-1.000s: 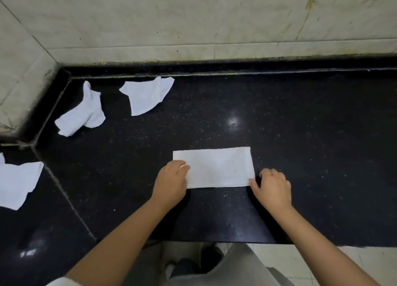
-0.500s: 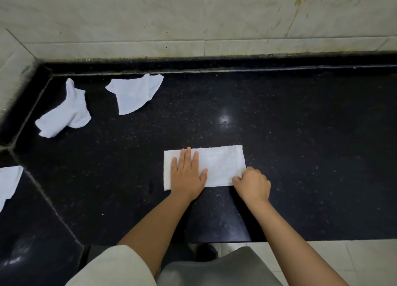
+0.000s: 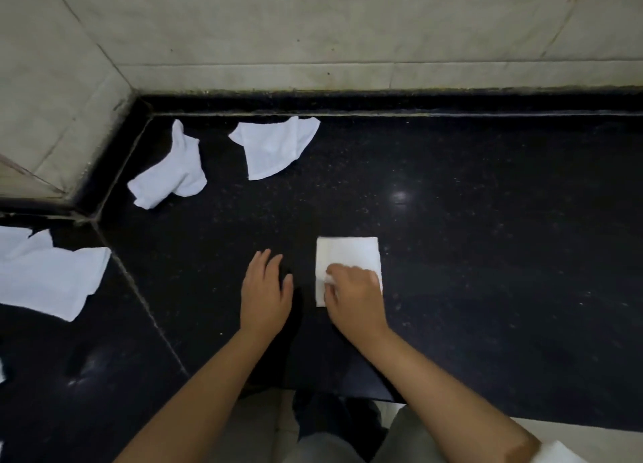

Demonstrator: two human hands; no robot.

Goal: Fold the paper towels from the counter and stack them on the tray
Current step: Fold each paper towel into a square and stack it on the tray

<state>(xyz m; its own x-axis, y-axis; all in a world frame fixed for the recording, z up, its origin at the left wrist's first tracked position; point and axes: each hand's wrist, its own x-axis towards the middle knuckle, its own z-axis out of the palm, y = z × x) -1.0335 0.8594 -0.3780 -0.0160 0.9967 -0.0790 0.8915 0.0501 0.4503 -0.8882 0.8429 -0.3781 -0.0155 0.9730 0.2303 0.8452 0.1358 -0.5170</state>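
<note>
Folded paper towel [image 3: 348, 257] lies on the dark tabletop [image 3: 487, 254], near edge, centre-right, now a compact near-square. Right hand [image 3: 355, 292] rests on its near-left part, fingers curled, apparently pinching the left edge. Left hand [image 3: 266, 288] is released, flat on bare tabletop just left of the towel, not touching it.

Risks: paper is light and springy; if the right hand lifts by one edge, the layers may fan open and the fold is lost. No tray in view, so the carry may be long.

Versus half a second ago: towel was a long strip, the left hand flat on it and the right at its right end; it is now half that length and the left hand is off.

Unfolded: crumpled towel [image 3: 170, 174], second towel [image 3: 275, 146], far left; third towel [image 3: 48, 278], left.
</note>
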